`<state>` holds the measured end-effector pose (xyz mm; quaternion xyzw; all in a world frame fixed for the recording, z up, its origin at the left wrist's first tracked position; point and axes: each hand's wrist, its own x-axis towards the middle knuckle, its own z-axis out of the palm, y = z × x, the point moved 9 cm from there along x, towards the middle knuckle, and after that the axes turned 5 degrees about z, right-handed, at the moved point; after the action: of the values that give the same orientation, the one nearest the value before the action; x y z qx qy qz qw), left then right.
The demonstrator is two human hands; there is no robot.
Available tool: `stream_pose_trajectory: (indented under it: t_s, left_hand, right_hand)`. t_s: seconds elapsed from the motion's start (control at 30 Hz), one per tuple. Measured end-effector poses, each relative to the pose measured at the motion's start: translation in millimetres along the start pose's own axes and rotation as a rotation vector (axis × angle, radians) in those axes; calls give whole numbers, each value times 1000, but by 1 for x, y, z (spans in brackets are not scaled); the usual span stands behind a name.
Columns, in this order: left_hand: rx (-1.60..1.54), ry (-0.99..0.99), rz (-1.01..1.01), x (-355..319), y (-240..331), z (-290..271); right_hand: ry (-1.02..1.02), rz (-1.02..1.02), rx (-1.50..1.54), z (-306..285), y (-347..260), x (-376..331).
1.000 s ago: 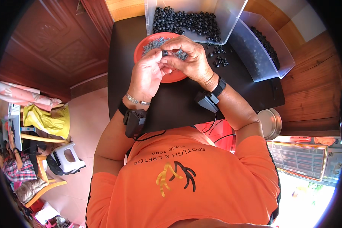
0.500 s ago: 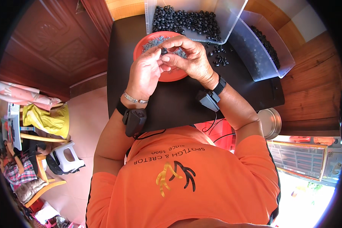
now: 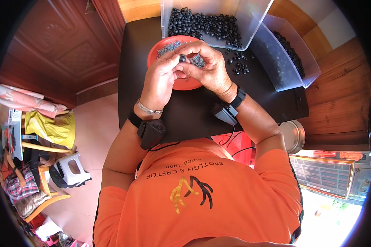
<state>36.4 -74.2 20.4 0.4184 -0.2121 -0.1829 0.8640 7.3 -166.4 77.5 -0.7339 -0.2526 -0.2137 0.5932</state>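
Over a round orange-red dish [image 3: 187, 85], my two hands meet at the fingertips. A small black round part [image 3: 182, 58] is pinched between the thumb and fingers of my left hand [image 3: 160, 80]. From the right, the curled thumb and forefinger of my right hand [image 3: 212, 68] close on the same part. Their exact contact is partly covered by the fingers. Tiny silver-grey pieces [image 3: 198, 61] lie in the dish, partly behind my hands; their kind is too small to tell.
Beyond the dish, a clear plastic bin [image 3: 253, 29] holds many black round parts [image 3: 202, 24]. Several loose ones [image 3: 240, 68] lie on the dark table [image 3: 193, 117]. A second translucent bin [image 3: 276, 68] with black parts stands right. A person [image 3: 24, 181] sits far left.
The view has shifted slightly. The black part shows more plainly between my fingertips, which have turned a little; both hands stay over the dish.
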Motion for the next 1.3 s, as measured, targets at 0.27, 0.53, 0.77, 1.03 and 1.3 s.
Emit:
stream_pose_trajectory:
  t_s: [0.27,0.53,0.77,1.03,1.3]
  left_hand:
    - [-92,54,13,-3,-2,-3]
    - [-206,18,46,-3,-10,-2]
    - [-148,-4,61,-4,-3,3]
    - [-65,165,10,-1,-1,-21]
    - [-58,191,2,1,-6,-30]
  right_hand:
    - [21,-224,-380,7,-16,-1]
    - [26,-318,-453,12,-22,-5]
    - [81,-381,-529,3,-33,-4]
    - [812,-288,-1091,-145,-107,17]
    - [443,59,-918,-182,-31,23]
